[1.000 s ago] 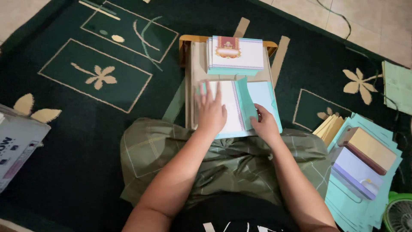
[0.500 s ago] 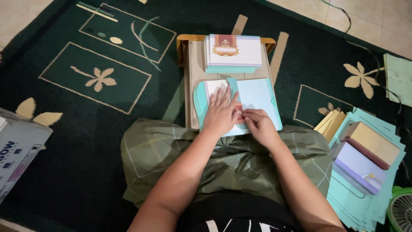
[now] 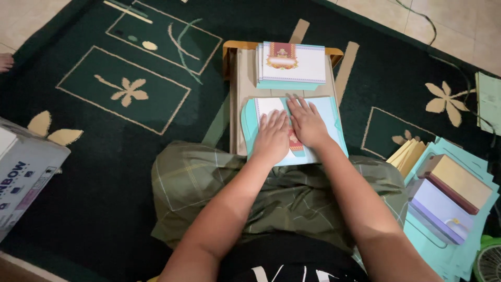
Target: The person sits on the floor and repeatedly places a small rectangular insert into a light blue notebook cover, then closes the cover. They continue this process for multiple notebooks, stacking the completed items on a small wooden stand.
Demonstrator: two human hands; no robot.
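Turquoise card (image 3: 329, 112) flat under left hand (image 3: 273, 137) and right hand (image 3: 307, 122); both palms open, pressing, gripping nothing.

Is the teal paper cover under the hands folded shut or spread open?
Spread open: the teal cover lies flat, its rounded flap out sideways, both hands pressing the card inside.

Cardboard box (image 3: 23, 177) at left, green fan (image 3: 489, 261) btm right.

A dark green carpet (image 3: 104, 156) with cream flower patterns is spread over a tiled floor (image 3: 459, 31). A small wooden board (image 3: 241, 94) is set near the carpet's far edge. A cardboard box (image 3: 23, 177) is seen at its left edge, and stacks of teal paper (image 3: 443, 245) at its right edge.
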